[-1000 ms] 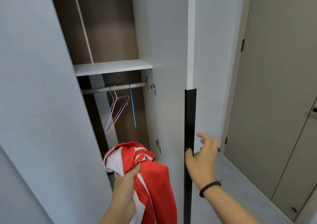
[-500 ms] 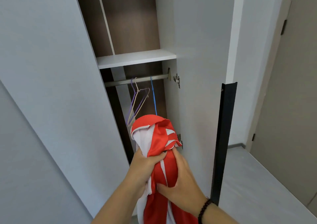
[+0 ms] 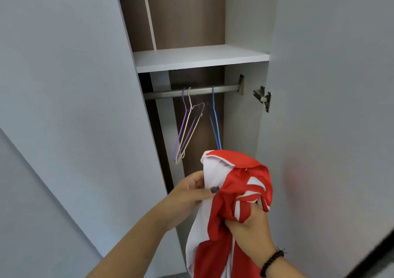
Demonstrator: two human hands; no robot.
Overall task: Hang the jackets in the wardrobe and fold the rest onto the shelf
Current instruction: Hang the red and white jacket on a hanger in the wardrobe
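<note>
Both hands hold a bunched red and white jacket (image 3: pixel 232 194) in front of the open wardrobe (image 3: pixel 245 32). The left hand (image 3: pixel 189 192) pinches its white edge between thumb and fingers, while the right hand (image 3: pixel 247 224), a beaded bracelet (image 3: pixel 271 260) at its wrist, grips a fold of the red cloth just below and to the right. Above the hands, a rail (image 3: pixel 191 91) carries a purple hanger (image 3: pixel 181 128), a cream hanger (image 3: pixel 190 126) and a blue hanger (image 3: pixel 214 120). Higher still sits the shelf (image 3: pixel 198 58).
</note>
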